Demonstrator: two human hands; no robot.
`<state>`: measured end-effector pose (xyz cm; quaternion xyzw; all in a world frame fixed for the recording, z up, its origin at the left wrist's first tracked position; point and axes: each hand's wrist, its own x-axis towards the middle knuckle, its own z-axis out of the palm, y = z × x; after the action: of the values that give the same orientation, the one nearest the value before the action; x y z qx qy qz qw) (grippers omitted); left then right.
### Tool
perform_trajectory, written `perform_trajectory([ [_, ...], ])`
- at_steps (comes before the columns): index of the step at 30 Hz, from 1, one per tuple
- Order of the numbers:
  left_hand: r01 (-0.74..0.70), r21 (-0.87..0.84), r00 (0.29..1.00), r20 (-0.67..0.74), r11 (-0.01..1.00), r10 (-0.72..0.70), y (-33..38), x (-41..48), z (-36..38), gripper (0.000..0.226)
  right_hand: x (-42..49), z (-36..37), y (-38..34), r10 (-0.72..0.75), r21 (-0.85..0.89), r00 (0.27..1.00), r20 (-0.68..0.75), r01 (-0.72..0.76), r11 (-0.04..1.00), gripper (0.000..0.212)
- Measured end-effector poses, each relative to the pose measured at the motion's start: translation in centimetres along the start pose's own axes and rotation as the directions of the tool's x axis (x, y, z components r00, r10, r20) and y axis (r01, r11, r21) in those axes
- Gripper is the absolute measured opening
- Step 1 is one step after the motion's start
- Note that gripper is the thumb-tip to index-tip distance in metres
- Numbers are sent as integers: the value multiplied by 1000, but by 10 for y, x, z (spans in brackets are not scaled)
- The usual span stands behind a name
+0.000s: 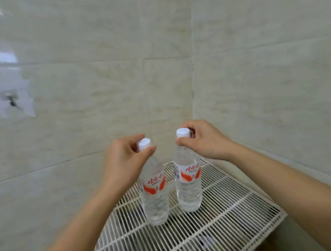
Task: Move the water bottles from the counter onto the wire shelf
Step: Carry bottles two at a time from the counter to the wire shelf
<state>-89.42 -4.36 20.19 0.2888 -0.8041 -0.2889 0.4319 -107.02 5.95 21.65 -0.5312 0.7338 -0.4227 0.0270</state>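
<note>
Two clear water bottles with white caps and red-and-white labels stand upright on the white wire shelf (226, 218). My left hand (121, 160) pinches the neck of the left bottle (155, 197) just under its cap. My right hand (204, 139) pinches the neck of the right bottle (188, 185) the same way. The bottles stand side by side, a small gap between them, near the shelf's back corner. Both bases seem to rest on the wires.
The shelf sits in a corner of pale tiled walls (96, 91), close behind and to the right. A wall hook on a torn sticker (11, 99) is at the left. Open wire surface lies in front of the bottles. Dark items show dimly beneath the shelf.
</note>
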Motion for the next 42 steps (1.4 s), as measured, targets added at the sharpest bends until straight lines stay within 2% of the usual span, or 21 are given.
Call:
perform_trajectory([
  [4, -57, 109, 992, 115, 992, 44, -4, 54, 59, 48, 44, -14, 46, 44, -91, 999, -11, -44, 995, 13],
  [7, -48, 127, 986, 163, 991, 27, -3, 89, 98, 52, 74, -20, 80, 71, -170, 997, 6, -69, 983, 12],
  [13, 97, 50, 986, 127, 994, -103, -13, 146, 162, 52, 129, -20, 138, 109, -248, 994, -3, -107, 963, 16],
  [15, 122, 58, 985, 113, 991, -128, -16, 158, 178, 46, 145, -19, 154, 122, -299, 992, -7, -119, 947, 17],
  [17, 136, 48, 985, 100, 990, -140, -22, 168, 191, 16, 158, -19, 166, 125, -341, 992, -1, -118, 933, 17],
  [20, 150, 34, 985, 84, 988, -153, -23, 176, 206, 29, 172, -19, 177, 129, -354, 992, 12, -117, 928, 16],
  [22, 144, 44, 985, 88, 989, -147, -23, 179, 211, 13, 178, -17, 180, 120, -382, 993, 23, -102, 919, 16],
  [24, 126, 49, 986, 108, 991, -130, -23, 182, 215, 21, 181, -15, 180, 109, -412, 993, 37, -84, 907, 16],
  [26, 142, 74, 979, 134, 987, -151, -25, 186, 219, 15, 185, -15, 180, 103, -439, 993, 59, -67, 896, 16],
  [28, 151, 92, 976, 147, 984, -163, -25, 187, 221, 24, 187, -17, 182, 104, -445, 991, 80, -57, 894, 16],
  [29, 157, 91, 974, 153, 983, -170, -24, 187, 221, 13, 187, -17, 183, 104, -436, 991, 84, -57, 898, 16],
  [30, 147, 92, 975, 153, 985, -160, -25, 188, 222, 14, 187, -18, 183, 105, -425, 991, 85, -59, 903, 16],
  [31, 162, 111, 971, 160, 981, -179, -27, 189, 223, 35, 186, -18, 183, 105, -422, 991, 87, -59, 905, 16],
  [33, 154, 138, 969, 170, 978, -177, -26, 189, 221, 54, 184, -18, 183, 101, -443, 990, 95, -49, 895, 17],
  [38, 129, 186, 967, 195, 974, -165, -28, 188, 225, 58, 180, -16, 182, 114, -486, 993, 41, -80, 870, 25],
  [42, 117, 200, 970, 187, 973, -155, -32, 186, 223, 55, 181, -12, 178, 155, -434, 988, 17, -132, 891, 28],
])
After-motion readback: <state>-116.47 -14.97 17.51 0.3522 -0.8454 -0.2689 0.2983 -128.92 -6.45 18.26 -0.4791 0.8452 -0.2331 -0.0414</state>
